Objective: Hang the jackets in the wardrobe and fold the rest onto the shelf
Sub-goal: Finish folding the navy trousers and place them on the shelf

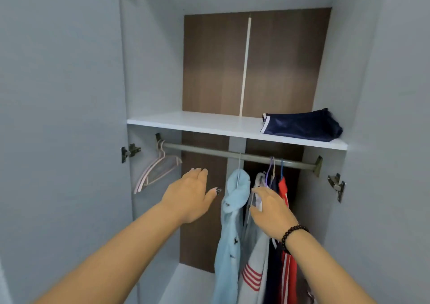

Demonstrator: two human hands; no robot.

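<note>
A grey rail (209, 151) runs across the open wardrobe under a white shelf (190, 123). A light blue hooded jacket (230, 222) hangs from the rail, with a pale grey jacket with red stripes (254, 264), a dark garment (274, 271) and a red jacket (288, 268) to its right. My left hand (193, 196) hovers with straight fingers just left of the blue jacket, holding nothing. My right hand (271, 210) reaches in between the jackets, its fingers at the grey jacket's collar and hanger. A folded navy garment (302, 125) lies on the shelf's right end.
Empty pink hangers (156, 171) hang at the rail's left end. Grey wardrobe side walls (149, 70) close in left and right, with metal door hinges (337, 186) on both sides. The brown back panel (274, 61) lies behind.
</note>
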